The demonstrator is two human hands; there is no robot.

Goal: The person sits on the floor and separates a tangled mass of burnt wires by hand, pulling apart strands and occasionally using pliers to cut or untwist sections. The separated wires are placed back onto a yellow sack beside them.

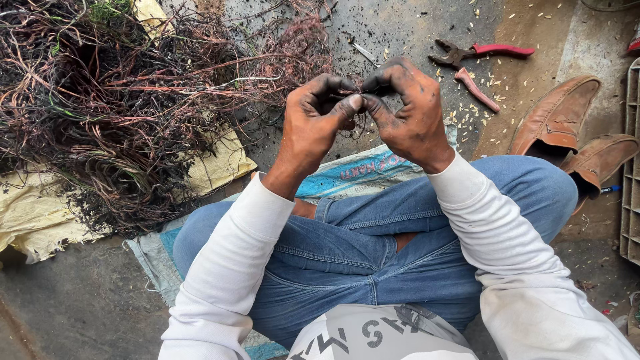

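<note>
A large tangled heap of wire [113, 100], reddish-brown and dark, is spread to the left of the hands, and a yellow sack [40, 213] is seen under its lower edge. Loose strands from the heap are stretched across the ground towards the hands. The left hand [313, 123] is held just right of the heap, blackened with soot, its fingers curled and its thumb and forefinger pinched on a thin strand of wire [361, 115]. The right hand [410, 110] is pressed against the left hand at the fingertips, likewise curled and pinched on the same strand, which is mostly hidden between the two hands. Below the hands a printed blue and white sack [363, 170] is laid on the ground, partly covered by crossed legs in blue jeans [373, 247]. Right of the hands, well apart from them, red-handled pliers [477, 60] are left open on the ground among scattered pale chips. Further right, a pair of brown leather shoes [573, 137] is set beside the right knee.
</note>
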